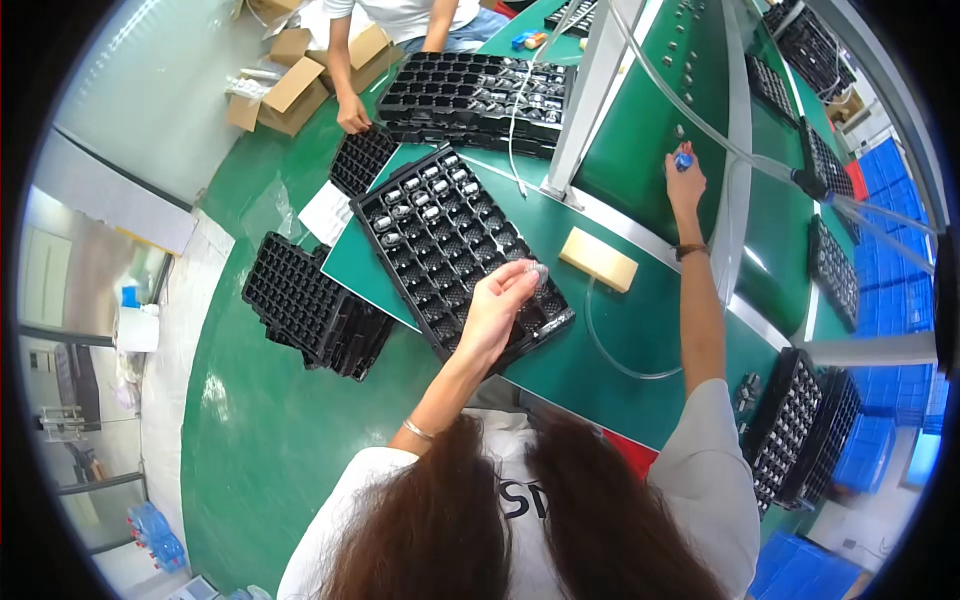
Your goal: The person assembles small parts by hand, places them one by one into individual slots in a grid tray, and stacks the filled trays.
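My left hand point(492, 310) pinches a small shiny metal part point(541, 271) above the near end of a black plastic tray point(437, 292). Several similar metal parts point(431, 212) sit in the pockets at the tray's far left, while many nearer pockets hold nothing. Stretched out to the right, my right hand point(684, 187) is closed around a small blue-and-red object point(684, 159) over the green conveyor belt point(640, 150). What kind of object it is I cannot make out. A small metal piece point(679, 131) lies on the belt just beyond that hand.
A pale yellow block point(598, 260) and a clear tube point(610, 358) lie on the green table point(560, 385). Stacked black trays point(310, 300) stand at left. Across the table, another person's hand point(353, 113) touches a tray. A metal post point(590, 95) rises beside the belt.
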`<state>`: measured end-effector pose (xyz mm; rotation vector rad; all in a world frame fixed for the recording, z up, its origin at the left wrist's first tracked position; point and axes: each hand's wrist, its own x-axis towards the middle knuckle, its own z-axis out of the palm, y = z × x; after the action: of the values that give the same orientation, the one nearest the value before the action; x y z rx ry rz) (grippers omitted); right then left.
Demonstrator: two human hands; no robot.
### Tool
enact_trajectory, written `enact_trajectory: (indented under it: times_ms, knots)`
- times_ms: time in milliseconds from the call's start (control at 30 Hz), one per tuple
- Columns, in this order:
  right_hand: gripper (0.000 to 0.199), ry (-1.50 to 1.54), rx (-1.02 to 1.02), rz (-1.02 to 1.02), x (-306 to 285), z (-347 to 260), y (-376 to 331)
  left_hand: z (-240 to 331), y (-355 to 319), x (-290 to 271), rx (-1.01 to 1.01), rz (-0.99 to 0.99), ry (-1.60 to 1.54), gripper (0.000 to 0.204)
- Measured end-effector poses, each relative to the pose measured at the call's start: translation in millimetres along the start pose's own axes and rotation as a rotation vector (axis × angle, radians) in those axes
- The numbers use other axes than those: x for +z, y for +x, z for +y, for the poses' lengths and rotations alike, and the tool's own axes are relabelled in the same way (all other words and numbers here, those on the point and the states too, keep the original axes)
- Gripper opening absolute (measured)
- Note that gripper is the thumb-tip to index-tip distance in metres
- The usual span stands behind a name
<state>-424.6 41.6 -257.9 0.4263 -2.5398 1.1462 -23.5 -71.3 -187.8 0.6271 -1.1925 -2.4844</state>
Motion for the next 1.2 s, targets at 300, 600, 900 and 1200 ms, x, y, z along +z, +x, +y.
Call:
enact_trajectory:
  times_ms: [300, 600, 900, 1200]
  knots:
    - [0.038, 0.608, 0.089, -0.156, -83, -95, -88, 10, -6, 27, 0.06, -0.12, -0.012, 0.033]
    - [0.024, 1.095, 0.04, -0.628, -159, -170, -234, 15, -39, 58, 0.108, -0.153, 0.173, 0.033]
    - [0.023, 1.124, 0.144, -0.625, -165, -160, -263, -1, -52, 55, 0.117, -0.152, 0.137, 0.04]
    - [0.028, 0.433, -0.012, -0.227, -119, -92, -204, 49, 32, -70, 0.814, 0.462, 1.362, 0.027]
